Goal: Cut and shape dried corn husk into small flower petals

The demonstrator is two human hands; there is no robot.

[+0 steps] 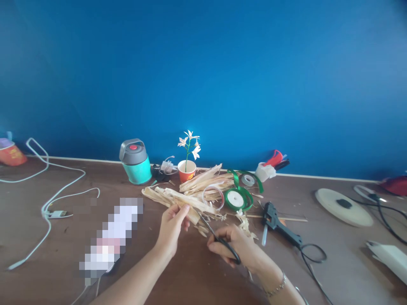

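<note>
Between the thumb and fingers of my left hand [174,224] is a pale dried corn husk [192,215]. My right hand [233,245] is closed around the black handles of a pair of scissors [208,228], whose blades point up and left to the husk's edge. Whether the blades touch the husk I cannot tell. Behind my hands lies a heap of dried husks [206,182], with a roll of clear tape [222,195] on it. A spool of green ribbon [235,198] stands right of the heap. Husk scraps [243,222] lie beyond my right hand.
A paper cup [186,171] with a white-flowered stem [188,153] stands near the blue wall. Left of it is a teal food jar [137,170]. A glue gun [280,224] with its cord lies at right. White cables [47,203] cross the left side, near a blurred-out object [111,235].
</note>
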